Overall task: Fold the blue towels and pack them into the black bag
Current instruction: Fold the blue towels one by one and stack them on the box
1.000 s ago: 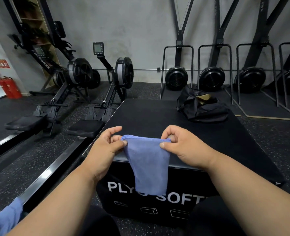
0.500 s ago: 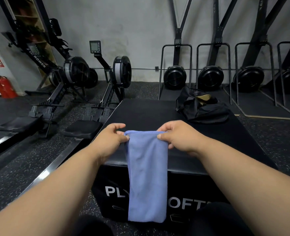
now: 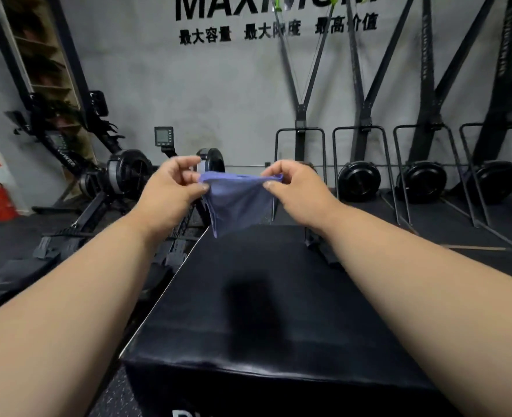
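Two hands hold one blue towel up in the air, beyond the far end of the black box. On the left, the left hand pinches the towel's top corner between thumb and curled fingers. The cloth sags in the middle, its lower tip hanging just above the box top. On the right, the right hand pinches the other corner the same way. Should either pinch loosen, that corner would likely drop and undo the fold. The box's left edge falls straight to the floor; its top offers broad room for laying the towel. No black bag is visible.
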`<state>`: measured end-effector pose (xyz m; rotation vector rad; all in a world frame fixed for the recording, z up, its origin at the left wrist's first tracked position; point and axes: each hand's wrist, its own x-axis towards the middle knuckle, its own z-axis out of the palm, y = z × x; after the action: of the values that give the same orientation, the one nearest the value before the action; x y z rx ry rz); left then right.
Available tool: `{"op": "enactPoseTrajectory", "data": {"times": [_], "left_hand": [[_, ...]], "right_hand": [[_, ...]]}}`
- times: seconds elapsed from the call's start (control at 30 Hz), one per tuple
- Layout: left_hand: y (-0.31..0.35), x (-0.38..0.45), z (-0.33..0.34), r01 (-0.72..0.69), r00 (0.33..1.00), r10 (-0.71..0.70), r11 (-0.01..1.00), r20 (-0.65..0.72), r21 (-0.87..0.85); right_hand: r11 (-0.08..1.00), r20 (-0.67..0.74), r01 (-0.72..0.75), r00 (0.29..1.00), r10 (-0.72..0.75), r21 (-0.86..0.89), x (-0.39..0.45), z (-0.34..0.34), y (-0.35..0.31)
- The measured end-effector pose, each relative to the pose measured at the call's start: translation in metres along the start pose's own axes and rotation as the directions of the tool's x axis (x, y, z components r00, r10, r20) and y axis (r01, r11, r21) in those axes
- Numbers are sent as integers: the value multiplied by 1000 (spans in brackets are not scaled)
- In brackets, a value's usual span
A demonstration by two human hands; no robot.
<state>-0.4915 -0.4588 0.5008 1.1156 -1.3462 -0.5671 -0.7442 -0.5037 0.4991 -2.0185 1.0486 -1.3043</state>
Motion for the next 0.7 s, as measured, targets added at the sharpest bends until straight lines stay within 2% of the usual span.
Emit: {"op": "enactPoseTrajectory", "data": {"times": [0.13, 0.23, 0.33, 0.43, 0.6, 0.7], "left_hand": [[-101, -79, 4, 104, 985, -136, 960, 105, 262], [-180, -155, 18, 217, 939, -311, 868, 148, 447], [-219, -215, 32, 324, 893, -427, 828, 142, 457], [-231, -245, 36, 341, 880, -451, 816, 146, 467], [-236, -250, 28, 372, 847, -493, 816, 198, 443], [-235, -244, 26, 382, 835, -506, 816, 216, 433]], "right_hand": [[972, 211, -5, 976, 56, -236, -69, 41, 89], [929, 359, -88, 906, 225, -361, -141, 75, 151], [904, 402, -192, 847, 349, -382, -193, 95, 182], [894, 421, -259, 811, 407, -364, -215, 98, 190], [898, 461, -349, 772, 437, -268, -220, 96, 195], [894, 432, -397, 782, 448, -209, -215, 100, 199]]}}
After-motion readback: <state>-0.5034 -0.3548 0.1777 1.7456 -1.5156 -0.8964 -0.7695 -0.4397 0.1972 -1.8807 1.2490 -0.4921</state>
